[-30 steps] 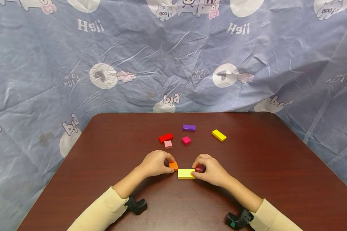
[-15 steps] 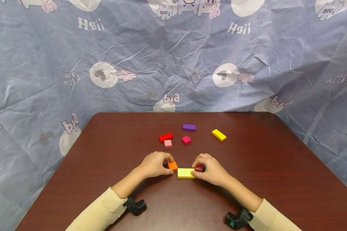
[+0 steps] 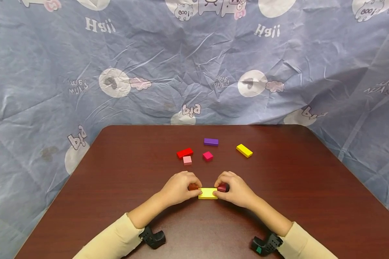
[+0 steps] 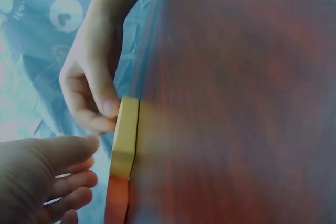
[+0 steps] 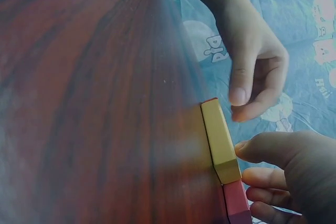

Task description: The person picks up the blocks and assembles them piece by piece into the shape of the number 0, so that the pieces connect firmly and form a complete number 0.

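Observation:
A yellow block (image 3: 208,193) lies crosswise in the middle of the table, both hands at its ends. My left hand (image 3: 179,187) hovers over its left end, thumb and index finger overlapping it in the head view; a small gap shows in the left wrist view. Under that hand sits an orange block (image 4: 116,200), end to end with the yellow one and mostly hidden from the head. My right hand (image 3: 235,190) pinches the yellow block's right end between thumb and fingers. A dark red block (image 5: 237,202) adjoins this end, partly behind the right fingers.
Beyond the hands lie a red block (image 3: 184,153), a small pink block (image 3: 187,160), a magenta block (image 3: 208,156), a purple block (image 3: 211,142) and another yellow block (image 3: 244,150). A patterned blue cloth (image 3: 194,72) hangs behind the table (image 3: 133,151).
My left hand has let go of the orange block and shifted right, over the yellow block's left end. The right hand has stayed at the other end.

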`<move>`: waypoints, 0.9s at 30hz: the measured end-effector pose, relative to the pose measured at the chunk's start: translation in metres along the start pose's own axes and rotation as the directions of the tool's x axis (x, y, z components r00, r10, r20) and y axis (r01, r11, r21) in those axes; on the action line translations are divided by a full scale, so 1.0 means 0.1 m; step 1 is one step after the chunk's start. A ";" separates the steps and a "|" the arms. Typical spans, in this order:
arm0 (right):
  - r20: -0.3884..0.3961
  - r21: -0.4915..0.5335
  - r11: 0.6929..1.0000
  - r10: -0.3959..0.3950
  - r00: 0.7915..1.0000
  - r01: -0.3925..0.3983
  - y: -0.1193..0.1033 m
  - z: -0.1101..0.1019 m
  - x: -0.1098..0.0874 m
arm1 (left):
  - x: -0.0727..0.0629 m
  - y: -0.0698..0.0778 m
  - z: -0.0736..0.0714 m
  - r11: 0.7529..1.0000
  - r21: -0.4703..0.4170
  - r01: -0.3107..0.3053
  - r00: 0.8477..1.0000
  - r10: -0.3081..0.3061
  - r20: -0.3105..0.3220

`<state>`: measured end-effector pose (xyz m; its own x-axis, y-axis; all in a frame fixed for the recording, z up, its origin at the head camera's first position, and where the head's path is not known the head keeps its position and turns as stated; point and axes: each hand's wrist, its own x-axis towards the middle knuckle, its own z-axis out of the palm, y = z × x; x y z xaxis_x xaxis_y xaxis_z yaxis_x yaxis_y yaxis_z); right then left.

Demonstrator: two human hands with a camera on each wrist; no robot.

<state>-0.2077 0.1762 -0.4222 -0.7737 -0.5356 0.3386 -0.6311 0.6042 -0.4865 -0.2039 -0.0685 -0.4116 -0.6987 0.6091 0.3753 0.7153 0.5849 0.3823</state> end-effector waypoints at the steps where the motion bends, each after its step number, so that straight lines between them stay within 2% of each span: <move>1: -0.002 0.001 1.000 -0.001 1.000 0.001 0.00 0.00 0.00 | 0.00 0.01 0.01 1.000 -0.020 -0.001 1.000 0.001 0.014; 6: 0.000 0.000 1.000 0.007 1.000 -0.007 0.01 0.03 0.00 | -0.03 0.00 0.08 0.997 -0.073 0.002 0.999 0.001 0.034; 18: 0.022 -0.011 1.000 0.026 0.999 -0.026 0.01 -0.01 0.00 | -0.02 0.00 0.11 0.998 -0.068 -0.018 1.000 0.017 -0.019; 22: 0.036 -0.013 1.000 0.017 0.999 -0.017 0.00 -0.03 0.01 | -0.02 0.01 0.11 0.997 -0.081 0.006 1.000 -0.007 -0.011; 27: 0.011 0.029 1.000 0.004 1.000 -0.004 0.02 -0.14 0.06 | -0.01 0.02 0.10 0.995 -0.089 0.033 0.999 -0.033 0.003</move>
<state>-0.2139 0.1823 -0.4103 -0.7756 -0.5396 0.3276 -0.6258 0.5894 -0.5109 -0.2014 -0.0628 -0.4199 -0.7216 0.5913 0.3600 0.6880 0.5546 0.4680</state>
